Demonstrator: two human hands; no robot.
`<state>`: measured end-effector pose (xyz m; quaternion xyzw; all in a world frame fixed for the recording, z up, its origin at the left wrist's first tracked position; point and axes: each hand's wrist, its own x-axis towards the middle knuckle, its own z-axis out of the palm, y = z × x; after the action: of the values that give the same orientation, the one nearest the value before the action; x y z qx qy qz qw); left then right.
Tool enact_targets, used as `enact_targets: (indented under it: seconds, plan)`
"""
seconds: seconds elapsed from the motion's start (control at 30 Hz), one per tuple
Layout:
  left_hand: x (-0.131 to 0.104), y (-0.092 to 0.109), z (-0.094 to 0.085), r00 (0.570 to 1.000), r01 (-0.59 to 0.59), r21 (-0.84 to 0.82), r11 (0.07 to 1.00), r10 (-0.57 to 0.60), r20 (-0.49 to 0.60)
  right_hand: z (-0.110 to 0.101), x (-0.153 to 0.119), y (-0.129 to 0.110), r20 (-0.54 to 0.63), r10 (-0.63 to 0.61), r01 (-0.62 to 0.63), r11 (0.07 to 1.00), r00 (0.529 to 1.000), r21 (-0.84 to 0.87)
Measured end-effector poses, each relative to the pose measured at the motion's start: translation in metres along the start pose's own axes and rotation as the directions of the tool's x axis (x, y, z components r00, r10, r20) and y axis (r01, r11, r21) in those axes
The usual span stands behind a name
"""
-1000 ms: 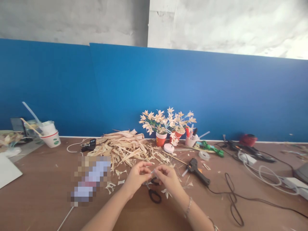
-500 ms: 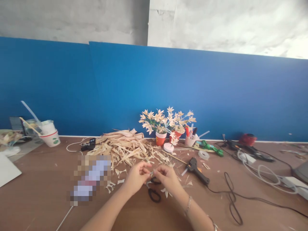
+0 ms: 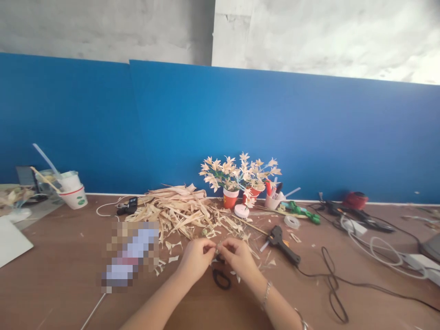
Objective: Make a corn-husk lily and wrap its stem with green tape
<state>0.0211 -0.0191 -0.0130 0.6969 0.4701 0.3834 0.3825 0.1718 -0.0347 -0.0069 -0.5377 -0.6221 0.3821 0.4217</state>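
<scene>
Pinching a tiny bit (image 3: 217,249) between them, the left hand (image 3: 196,258) and the right hand (image 3: 239,257) have thumbs and fingertips closed. It is too small to name. Black-handled scissors (image 3: 221,279) lie nearer. Dry strips (image 3: 182,206) pile up far left; the glue gun (image 3: 282,244) lies right.

bare hands (image 3: 197,260), silvery right wrist bracelet (image 3: 266,294), shiny band (image 3: 302,320) farther up
</scene>
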Motion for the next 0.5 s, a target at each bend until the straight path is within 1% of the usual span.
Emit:
enact_targets:
  seconds: [0.1,0.2,0.27,0.33,0.43,0.5]
  plan:
    - [-0.0007,0.0,0.0005,0.999,0.021,0.041,0.999,-0.02,-0.026,0.0001,-0.0012,-0.0048,0.02,0.013,-0.013,1.0,1.0,0.009]
    - [-0.0017,0.0054,-0.0016,0.998,0.024,0.12,0.992,-0.017,-0.057,-0.0002,0.0001,-0.0046,0.006,0.048,-0.048,0.998,0.999,0.027]
    - [-0.0016,0.0084,-0.003,0.998,0.038,0.141,0.989,-0.03,-0.062,-0.0006,0.002,-0.0019,-0.012,0.067,-0.066,0.997,0.998,0.043]
    - [-0.0004,0.0092,-0.0034,0.997,0.065,0.091,0.994,-0.061,-0.049,-0.0009,0.0038,0.0013,-0.018,0.083,-0.082,0.995,0.996,0.064]
    - [0.0017,0.0083,-0.0018,0.993,0.118,-0.076,0.99,-0.118,0.0,-0.0005,0.0047,0.004,-0.004,0.092,-0.092,0.991,0.996,0.093]
    - [0.002,0.0089,-0.0003,0.989,0.148,-0.173,0.974,-0.144,0.037,-0.0012,0.0039,0.0036,0.013,0.105,-0.106,0.991,0.994,0.081]
